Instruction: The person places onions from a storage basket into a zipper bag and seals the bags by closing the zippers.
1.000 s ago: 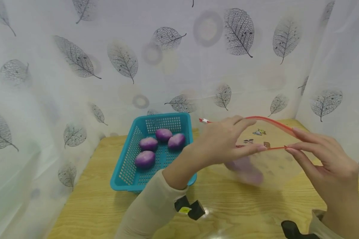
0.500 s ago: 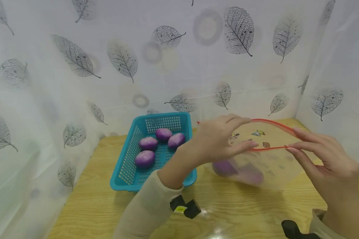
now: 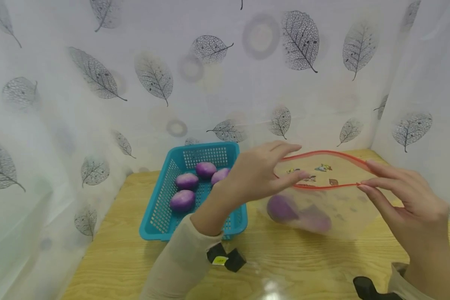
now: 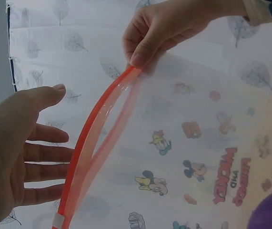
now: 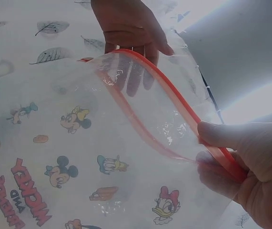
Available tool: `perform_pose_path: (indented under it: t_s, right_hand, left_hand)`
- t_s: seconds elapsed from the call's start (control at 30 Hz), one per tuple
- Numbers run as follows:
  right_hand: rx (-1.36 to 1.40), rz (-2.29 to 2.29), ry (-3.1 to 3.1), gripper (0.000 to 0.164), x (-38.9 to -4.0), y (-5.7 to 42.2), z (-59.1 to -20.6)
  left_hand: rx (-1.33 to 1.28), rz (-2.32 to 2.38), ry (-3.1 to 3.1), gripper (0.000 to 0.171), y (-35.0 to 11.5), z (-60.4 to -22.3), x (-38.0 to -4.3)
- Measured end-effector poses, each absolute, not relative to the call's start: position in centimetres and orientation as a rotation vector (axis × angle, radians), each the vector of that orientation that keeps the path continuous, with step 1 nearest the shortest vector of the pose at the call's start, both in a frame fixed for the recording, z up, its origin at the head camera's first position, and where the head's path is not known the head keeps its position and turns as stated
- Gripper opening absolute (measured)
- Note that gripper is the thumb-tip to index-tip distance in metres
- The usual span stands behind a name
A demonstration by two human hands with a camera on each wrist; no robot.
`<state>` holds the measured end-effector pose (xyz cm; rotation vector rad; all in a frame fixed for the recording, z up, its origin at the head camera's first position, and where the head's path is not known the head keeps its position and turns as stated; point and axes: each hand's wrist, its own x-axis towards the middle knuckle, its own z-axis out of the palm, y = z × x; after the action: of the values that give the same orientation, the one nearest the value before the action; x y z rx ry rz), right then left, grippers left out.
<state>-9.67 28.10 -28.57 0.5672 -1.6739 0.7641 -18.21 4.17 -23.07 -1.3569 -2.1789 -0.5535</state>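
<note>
A clear zip bag (image 3: 345,208) with red zip edges and cartoon prints stands with its mouth apart. My right hand (image 3: 416,204) pinches the red edge at the bag's right corner, thumb on one side and fingers on the other. My left hand (image 3: 255,171) is at the left end of the mouth, thumb and fingers spread; in the left wrist view its straight fingers (image 4: 47,152) reach behind the red edge. A white slider (image 4: 58,220) sits on that edge. Two smooth purple egg-shaped things (image 3: 282,208) lie in the bag's bottom left.
Left of the bag stands a teal plastic basket (image 3: 146,225) with several more purple egg-shaped things (image 3: 182,201). Both are on a wood-grain table (image 3: 112,258). A leaf-printed sheet (image 3: 225,96) hangs behind and along the sides.
My left hand has slid left along the bag's mouth, showing more of the red edges and the prints. My right hand has stayed at the right corner.
</note>
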Motion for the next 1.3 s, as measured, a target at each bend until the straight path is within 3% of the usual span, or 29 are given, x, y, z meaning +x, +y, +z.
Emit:
perform_pose_path:
  t_s: [1.3]
  right_hand:
    - [0.539, 0.741, -1.670, 0.041, -9.4, 27.8, -29.1]
  left_hand:
    - [-1.169, -0.681, -2.235, 0.051, -1.4, -25.0, -20.4]
